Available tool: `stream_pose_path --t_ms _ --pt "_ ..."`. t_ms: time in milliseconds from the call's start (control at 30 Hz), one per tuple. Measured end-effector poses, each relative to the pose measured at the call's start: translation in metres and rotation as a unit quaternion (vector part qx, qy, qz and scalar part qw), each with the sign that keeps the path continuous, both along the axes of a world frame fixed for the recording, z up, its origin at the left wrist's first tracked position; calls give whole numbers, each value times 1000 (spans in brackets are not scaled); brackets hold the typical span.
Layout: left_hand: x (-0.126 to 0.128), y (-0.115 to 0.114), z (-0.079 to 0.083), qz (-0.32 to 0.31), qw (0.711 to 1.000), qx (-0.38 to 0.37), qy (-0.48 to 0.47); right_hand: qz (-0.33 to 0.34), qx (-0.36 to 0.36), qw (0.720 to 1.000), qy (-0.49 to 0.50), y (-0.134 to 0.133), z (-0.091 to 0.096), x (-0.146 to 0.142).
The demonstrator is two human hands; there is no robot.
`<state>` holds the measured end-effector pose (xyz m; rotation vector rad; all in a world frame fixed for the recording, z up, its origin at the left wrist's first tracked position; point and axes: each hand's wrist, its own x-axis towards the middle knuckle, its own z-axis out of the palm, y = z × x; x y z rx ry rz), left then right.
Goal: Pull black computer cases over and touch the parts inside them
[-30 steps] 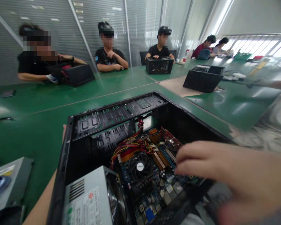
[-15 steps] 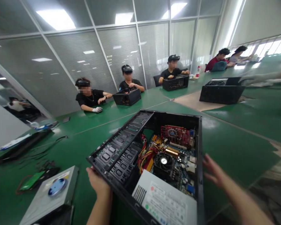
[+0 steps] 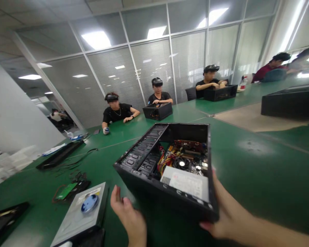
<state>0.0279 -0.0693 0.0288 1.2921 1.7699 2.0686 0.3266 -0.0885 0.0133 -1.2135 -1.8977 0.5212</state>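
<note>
An open black computer case lies on the green table, its near end tilted towards me. Inside show a grey power supply, a CPU fan and red and yellow cables. My right hand wraps the case's near right corner, fingers under the edge. My left hand hovers just off the near wall, by the left corner, fingers apart and holding nothing.
A grey optical drive lies at my left, with a green circuit board and wires behind it and a black side panel farther off. Several people sit across the table with other black cases. Another case stands at right.
My view has pulled back and up. My right hand left the motherboard and went to the case's near right corner. My left hand slid from the left wall to the near end.
</note>
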Motion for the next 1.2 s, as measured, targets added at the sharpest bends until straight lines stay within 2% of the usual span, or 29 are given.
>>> stream_pose_path --t_ms 100,133,167,200,267,333,433,500,567,700,800,900,1000,1067,1133,1200 --pt "10 5 -13 -61 996 1 61 29 -40 999 -4 91 29 -41" --pt "12 8 -19 -85 993 -14 84 18 -72 997 -23 126 42 -58" --pt "13 12 -25 -109 988 -31 100 -26 -105 993 -39 160 55 -76" --pt "13 15 -31 -129 984 -49 109 -55 -109 992 -40 189 67 -95" --pt "10 20 -37 -141 982 -80 98 -87 -111 989 -41 228 82 -132" --pt "5 22 -39 -132 984 -101 71 -80 -111 990 -44 240 84 -162" --pt "1 21 -39 -127 985 -109 44 -23 -96 993 -58 224 68 -180" --pt "2 20 -39 -146 982 -116 38 10 -79 995 -63 202 53 -168" --pt "6 19 -39 -169 977 -120 37 31 -75 995 -63 177 41 -137" --pt "11 15 -38 -200 973 -109 33 43 -96 992 -76 115 25 -50" --pt "12 12 -34 -214 971 -107 18 25 -101 988 -114 59 13 9" --pt "13 11 -29 -220 967 -130 -17 -18 -86 986 -142 6 -6 47" --pt "15 12 -26 -215 965 -138 -63 -59 -42 985 -156 -32 -27 64" --pt "19 13 -25 -234 958 -122 -112 -61 -6 984 -165 -47 -36 66" --pt "25 12 -23 -271 937 -104 -194 -51 19 983 -173 -53 -38 65" --pt "31 10 -18 -300 897 -108 -307 -46 28 983 -174 -55 -33 65"
